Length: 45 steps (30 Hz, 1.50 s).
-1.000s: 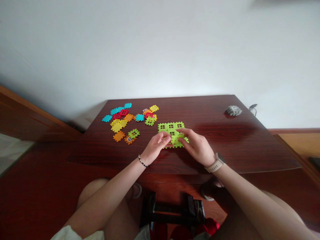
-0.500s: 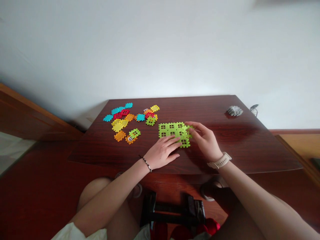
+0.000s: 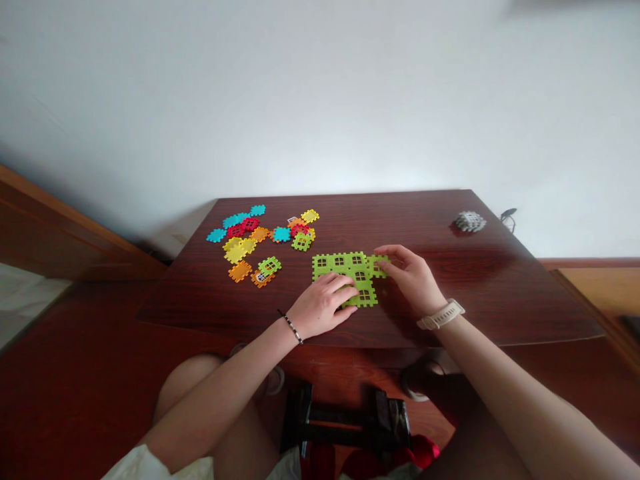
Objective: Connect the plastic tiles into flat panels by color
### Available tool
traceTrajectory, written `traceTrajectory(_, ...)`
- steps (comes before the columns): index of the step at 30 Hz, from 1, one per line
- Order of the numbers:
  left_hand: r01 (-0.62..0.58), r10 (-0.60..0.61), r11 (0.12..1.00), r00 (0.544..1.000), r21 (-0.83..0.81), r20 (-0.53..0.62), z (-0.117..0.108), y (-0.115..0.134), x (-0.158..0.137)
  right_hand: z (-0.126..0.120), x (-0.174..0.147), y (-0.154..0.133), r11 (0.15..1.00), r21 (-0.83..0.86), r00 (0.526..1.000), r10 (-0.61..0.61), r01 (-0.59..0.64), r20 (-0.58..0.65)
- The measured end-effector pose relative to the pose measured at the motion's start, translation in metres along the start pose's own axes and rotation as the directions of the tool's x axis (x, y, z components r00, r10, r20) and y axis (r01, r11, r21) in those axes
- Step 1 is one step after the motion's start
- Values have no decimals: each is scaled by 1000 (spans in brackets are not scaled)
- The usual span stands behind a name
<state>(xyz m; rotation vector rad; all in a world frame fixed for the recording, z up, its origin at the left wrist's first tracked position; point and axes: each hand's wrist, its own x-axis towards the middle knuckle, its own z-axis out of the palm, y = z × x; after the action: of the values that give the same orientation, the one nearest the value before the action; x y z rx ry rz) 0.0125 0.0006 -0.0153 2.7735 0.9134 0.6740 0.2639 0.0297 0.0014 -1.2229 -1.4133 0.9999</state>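
A flat panel of joined green window tiles (image 3: pixel 367 295) lies on the table in front of me, its toothed edges showing. My left hand (image 3: pixel 323 303) covers its near left part, with fingers on top and the thumb along the near edge. Between the thumb and fingers of my right hand (image 3: pixel 413 277) is a single green window tile (image 3: pixel 379 267). That tile sits against the panel's far right edge; I cannot tell whether their teeth are locked. My palm partly hides the panel's lower left tiles.
Loose blue, red, yellow, orange and green tiles (image 3: pixel 236 252) are scattered on the left of the dark wooden table (image 3: pixel 430 220). A stack of grey-white tiles (image 3: pixel 470 221) stands at the far right. Behind the table rises a white wall (image 3: pixel 320 100).
The green panel has shifted toward me and slightly left under my left hand. The tile in my right hand, which overlapped the panel, now sits at its right edge.
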Motion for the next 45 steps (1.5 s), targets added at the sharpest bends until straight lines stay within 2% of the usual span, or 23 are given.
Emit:
traceTrajectory(3,-11,11,1000,1000,-3,5,-2,1,0,-4,5,6,997,-62,999,32,-34,-30)
traceTrajectory(9,-9,9,1000,1000,-10,14,-3,3,1,-13,10,15,981,-161,991,120,-109,58)
traceTrajectory(15,-7,7,1000,1000,-11,20,-4,3,1,-15,15,25,971,-239,996,38,-18,79)
traceTrajectory(20,-3,3,1000,1000,-10,21,-5,3,1,-16,18,22,924,-367,992,-66,103,112)
traceTrajectory(28,-9,9,1000,1000,-7,16,-4,3,1,-18,23,27,877,-456,985,-101,154,138)
traceTrajectory(45,7,-7,1000,1000,-20,22,-5,4,1,-20,27,29,735,-557,918,-249,387,309)
